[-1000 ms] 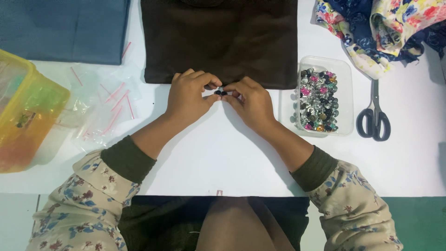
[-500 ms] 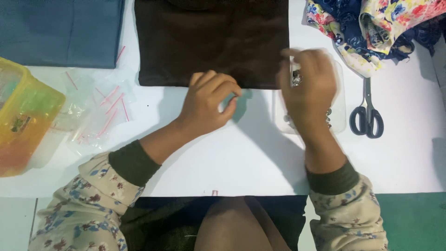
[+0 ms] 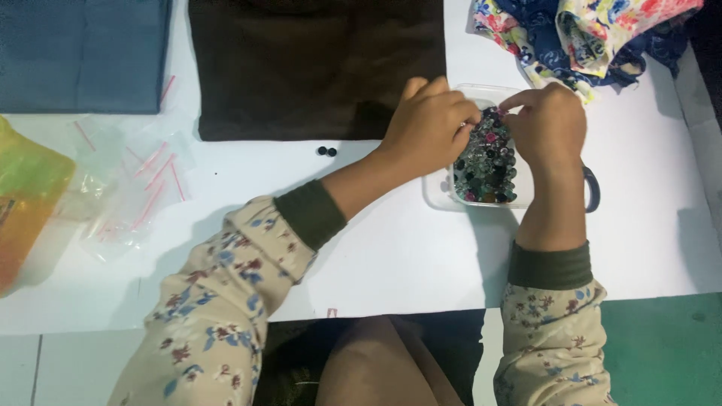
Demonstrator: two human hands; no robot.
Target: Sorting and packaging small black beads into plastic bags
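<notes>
I see both hands over the bead tray (image 3: 436, 197), a clear plastic box on the white surface (image 3: 391, 248), just below the brown cloth (image 3: 316, 68). Left hand (image 3: 430, 124) is curled, fingers down at the tray's left edge & touching the beads (image 3: 485, 165); can't tell if it's got one pinched. Right hand (image 3: 547, 124) sits at the tray's top right w/ thumb and forefinger pinched narrow on smth small at the top of the bead pile, too small to make out. Beads are mixed: green, pink, dark, clear. Blue scissors handle (image 3: 593, 189) pokes out just right of the right wrist, rest hidden. Two small black beads (image 3: 326, 151) lie loose on the surface left of the left hand, near the cloth edge. Further left: clear bags w/ pink strips (image 3: 143, 184), a yellow bag (image 3: 30, 195) at the edge, blue cloth (image 3: 83, 53) top left. Floral fabric (image 3: 587, 34) bunched top right, well apart from the tray.
</notes>
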